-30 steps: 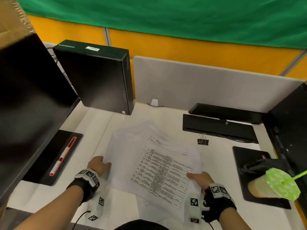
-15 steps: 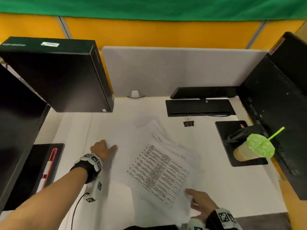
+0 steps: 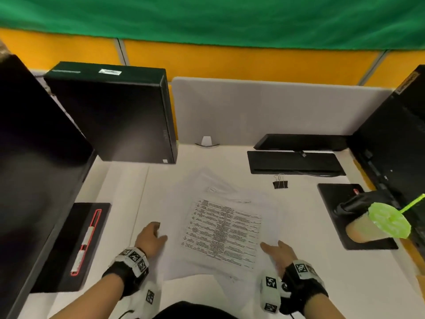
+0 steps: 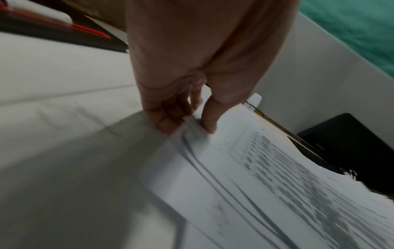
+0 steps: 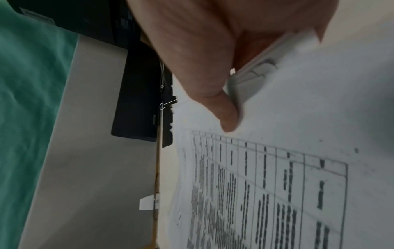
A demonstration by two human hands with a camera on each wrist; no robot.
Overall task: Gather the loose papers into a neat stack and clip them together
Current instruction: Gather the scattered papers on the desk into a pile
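Note:
A loose pile of white papers (image 3: 222,231) lies mid-desk, a printed table sheet on top, several sheets fanned out behind it and below. My left hand (image 3: 150,237) is at the pile's left edge; in the left wrist view its fingers and thumb (image 4: 188,126) pinch the edges of several sheets (image 4: 245,168). My right hand (image 3: 277,250) is at the lower right corner; the right wrist view shows its thumb (image 5: 230,118) on the top sheet (image 5: 298,134), with the sheet edges running under the palm. A black binder clip (image 3: 280,184) stands alone behind the pile, near the keyboard.
A black keyboard (image 3: 295,162) and a computer tower (image 3: 115,116) stand at the back. A dark monitor (image 3: 34,169) is at left, with a red and white pen (image 3: 86,240) on a black pad. A green-lidded cup (image 3: 386,223) sits on a black mat at right.
The pile has turned straighter and drawn together. My left hand slid nearer along the left edge. My right hand came up to the lower right corner.

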